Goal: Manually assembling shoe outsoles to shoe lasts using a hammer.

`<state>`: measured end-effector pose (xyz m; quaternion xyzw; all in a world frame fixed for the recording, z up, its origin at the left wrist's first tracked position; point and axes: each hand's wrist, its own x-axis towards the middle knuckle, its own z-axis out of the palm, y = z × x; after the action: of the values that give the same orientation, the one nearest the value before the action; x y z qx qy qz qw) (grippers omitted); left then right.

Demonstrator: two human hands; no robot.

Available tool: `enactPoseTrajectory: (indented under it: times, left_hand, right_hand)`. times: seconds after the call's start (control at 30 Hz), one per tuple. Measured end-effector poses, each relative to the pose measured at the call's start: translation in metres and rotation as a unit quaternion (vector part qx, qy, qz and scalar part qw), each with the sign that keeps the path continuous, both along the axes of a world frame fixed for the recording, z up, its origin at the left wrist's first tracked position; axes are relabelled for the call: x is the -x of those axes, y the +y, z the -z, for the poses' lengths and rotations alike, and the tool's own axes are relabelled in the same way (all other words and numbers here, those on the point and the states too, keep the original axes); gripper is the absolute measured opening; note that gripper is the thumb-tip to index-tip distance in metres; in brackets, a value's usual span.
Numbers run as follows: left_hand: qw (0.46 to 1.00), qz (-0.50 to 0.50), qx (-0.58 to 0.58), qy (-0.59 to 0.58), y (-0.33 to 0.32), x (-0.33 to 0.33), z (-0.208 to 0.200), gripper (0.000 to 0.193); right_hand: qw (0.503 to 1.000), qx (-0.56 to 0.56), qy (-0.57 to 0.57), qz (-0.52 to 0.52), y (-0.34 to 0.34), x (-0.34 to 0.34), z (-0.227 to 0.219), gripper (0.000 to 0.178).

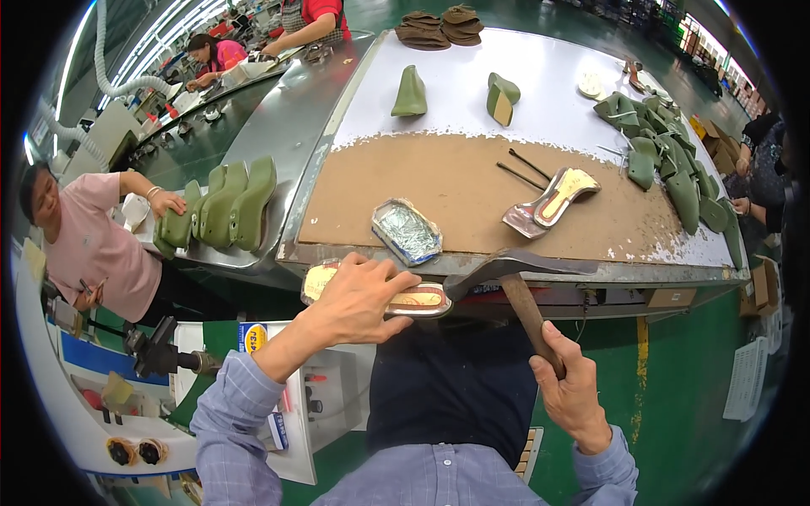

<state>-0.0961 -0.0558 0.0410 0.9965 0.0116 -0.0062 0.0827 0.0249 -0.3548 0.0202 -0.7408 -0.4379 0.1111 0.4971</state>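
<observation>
My left hand (359, 295) is closed over the middle of a shoe on a last (426, 297), held sole-side up at the table's near edge. Its sole has a cream and reddish face with a shiny rim. In my right hand (574, 384) is the wooden handle of a hammer (521, 308). The dark, long curved hammer head has its left end right at the shoe's right end; whether they touch I cannot tell. Just beyond my left hand lies a small tray (407, 234) with silvery contents. A second lasted shoe (557, 201) lies sole up on the table.
Two thin dark tools (525, 171) lie beside the second shoe. Two green lasts (410, 94) stand farther back; many are piled (666, 156) at right. Brown stacked pieces (424, 32) sit at the far edge. At left, a person (105, 236) touches green lasts (253, 207) on a metal bench.
</observation>
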Motion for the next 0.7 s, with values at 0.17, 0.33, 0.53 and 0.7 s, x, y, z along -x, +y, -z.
enactPoseTrajectory:
  times: [0.17,0.33,0.53,0.7]
  left_hand:
    - [1.000,-0.002,-0.008,-0.023,0.000,0.004,0.005,0.049]
    - [0.998,0.004,-0.026,-0.049,-0.004,0.004,0.008,0.046]
    - [0.999,0.007,-0.033,-0.043,-0.003,0.006,0.012,0.045]
    - [0.999,0.017,-0.032,-0.035,-0.006,-0.001,0.006,0.046]
  right_hand:
    - [0.979,-0.092,-0.166,0.070,-0.014,-0.002,-0.015,0.050]
    - [0.954,-0.111,-0.273,0.054,0.010,-0.002,-0.027,0.031]
    - [0.977,-0.031,-0.204,0.057,0.020,-0.006,-0.030,0.043]
    - [0.974,-0.173,-0.045,0.138,-0.018,0.005,-0.027,0.041]
